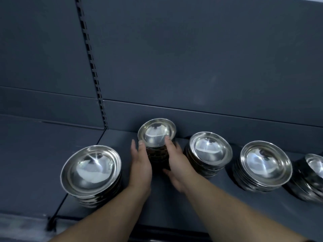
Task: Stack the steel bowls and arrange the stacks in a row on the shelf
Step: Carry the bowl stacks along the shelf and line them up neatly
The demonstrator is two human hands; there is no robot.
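Observation:
A stack of small steel bowls (156,132) stands near the back of the dark grey shelf (171,205), between my two hands. My left hand (140,165) lies against the stack's left side with straight fingers, one fingertip at the top bowl's rim. My right hand (176,163) grips the right side, its thumb hooked over the top bowl's rim. A larger bowl stack (90,169) stands to the left. To the right stand further stacks in a line: one (210,148), another (265,163), and a third (314,166) cut off by the frame edge.
The shelf's back panel (192,67) rises right behind the held stack. A slotted upright post (94,75) runs down to the shelf's back left. A seam (59,208) splits the shelf from the adjoining shelf section on the left. The front edge lies under my forearms.

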